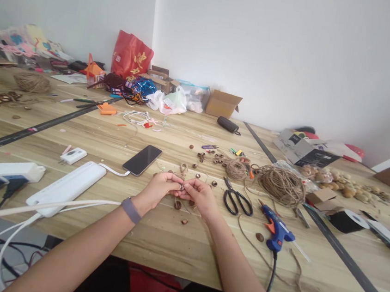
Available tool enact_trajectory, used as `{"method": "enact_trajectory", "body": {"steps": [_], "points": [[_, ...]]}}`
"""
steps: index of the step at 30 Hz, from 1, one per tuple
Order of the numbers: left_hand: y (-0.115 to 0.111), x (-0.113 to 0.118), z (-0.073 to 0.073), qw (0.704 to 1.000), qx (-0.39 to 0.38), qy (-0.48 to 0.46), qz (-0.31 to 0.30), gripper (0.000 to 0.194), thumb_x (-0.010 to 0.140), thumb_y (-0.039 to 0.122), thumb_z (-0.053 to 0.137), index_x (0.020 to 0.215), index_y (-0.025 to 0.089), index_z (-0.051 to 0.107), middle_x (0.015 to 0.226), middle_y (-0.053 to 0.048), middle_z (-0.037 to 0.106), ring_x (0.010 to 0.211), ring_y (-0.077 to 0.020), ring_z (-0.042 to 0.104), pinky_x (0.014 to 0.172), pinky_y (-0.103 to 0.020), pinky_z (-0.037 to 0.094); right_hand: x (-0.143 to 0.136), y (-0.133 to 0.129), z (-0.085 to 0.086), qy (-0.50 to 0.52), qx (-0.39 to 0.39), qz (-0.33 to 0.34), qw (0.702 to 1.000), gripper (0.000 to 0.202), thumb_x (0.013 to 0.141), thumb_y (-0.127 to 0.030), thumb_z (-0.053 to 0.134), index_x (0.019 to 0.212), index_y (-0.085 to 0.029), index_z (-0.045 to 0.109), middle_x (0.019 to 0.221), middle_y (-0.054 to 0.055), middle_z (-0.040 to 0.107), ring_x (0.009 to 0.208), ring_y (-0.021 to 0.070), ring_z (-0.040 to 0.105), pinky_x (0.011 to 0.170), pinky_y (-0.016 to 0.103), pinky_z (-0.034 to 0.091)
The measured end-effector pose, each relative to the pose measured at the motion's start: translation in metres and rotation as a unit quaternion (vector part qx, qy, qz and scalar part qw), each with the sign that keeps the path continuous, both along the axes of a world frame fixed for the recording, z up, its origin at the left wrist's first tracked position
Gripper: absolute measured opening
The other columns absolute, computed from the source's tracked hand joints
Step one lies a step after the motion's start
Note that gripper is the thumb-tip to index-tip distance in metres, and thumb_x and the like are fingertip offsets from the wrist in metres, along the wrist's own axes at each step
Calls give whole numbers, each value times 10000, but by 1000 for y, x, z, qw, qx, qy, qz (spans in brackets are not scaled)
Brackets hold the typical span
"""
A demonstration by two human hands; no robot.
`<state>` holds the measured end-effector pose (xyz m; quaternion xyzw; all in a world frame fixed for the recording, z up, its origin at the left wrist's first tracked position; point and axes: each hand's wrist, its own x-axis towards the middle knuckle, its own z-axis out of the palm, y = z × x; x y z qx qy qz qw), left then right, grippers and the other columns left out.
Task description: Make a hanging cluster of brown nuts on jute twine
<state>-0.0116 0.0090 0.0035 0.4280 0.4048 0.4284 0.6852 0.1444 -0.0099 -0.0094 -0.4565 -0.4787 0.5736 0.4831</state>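
My left hand (159,189), with a grey band on its wrist, and my right hand (199,196) meet over the near middle of the wooden table (102,229). Fingers and thumbs of both are pinched together around a small item that is mostly hidden. A loop of twine (183,168) shows just beyond the fingertips. Small brown nut-like pieces lie about the hands, one (177,205) just below them and another (184,221) nearer the edge. Black-handled scissors (238,199) rest to the right of my right hand.
A blue glue gun (278,229) lies at the right, near a large twine coil (281,185). Left are a phone (142,160), a white power bank (67,188) with cables and a power strip (7,172). Bags, boxes and a red bag (131,55) stand along the wall.
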Motion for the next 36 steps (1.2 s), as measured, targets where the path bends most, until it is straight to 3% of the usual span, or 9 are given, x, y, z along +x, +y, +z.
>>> {"method": "enact_trajectory", "body": {"steps": [8,14,22,29,36], "points": [[2,0,-1,1000,-11,-11,6,113,682,24,667,694,135,684,596,-3,671,534,-103,609,615,-236,520,-1,1,0,2,-5,4,1000,453,560,-556,876,775,-208,681,718,9,737,704,201,736,769,376,627],[-3,1,4,999,37,35,18,132,674,16,658,687,143,689,588,13,667,520,-103,598,579,-227,497,-5,-2,4,33,-37,-14,999,465,504,-525,900,712,-190,654,676,3,734,668,166,735,722,292,612],[-4,1,7,996,62,58,6,169,692,-7,619,690,147,687,567,21,666,514,-103,603,576,-222,488,-1,-3,7,85,-67,-1,994,412,496,-425,936,667,-172,660,686,16,742,678,158,743,745,278,609],[-3,2,6,999,41,23,11,149,681,10,636,702,143,701,593,15,683,537,-96,609,581,-212,482,2,-3,7,57,-44,-2,997,439,547,-496,900,762,-170,701,714,23,749,717,169,744,778,298,609],[0,1,-2,999,45,9,6,99,654,60,705,699,148,703,602,22,681,536,-101,599,587,-227,490,-3,-4,6,23,-23,-21,999,472,493,-518,913,738,-190,678,697,17,740,690,206,740,792,375,616]]}}
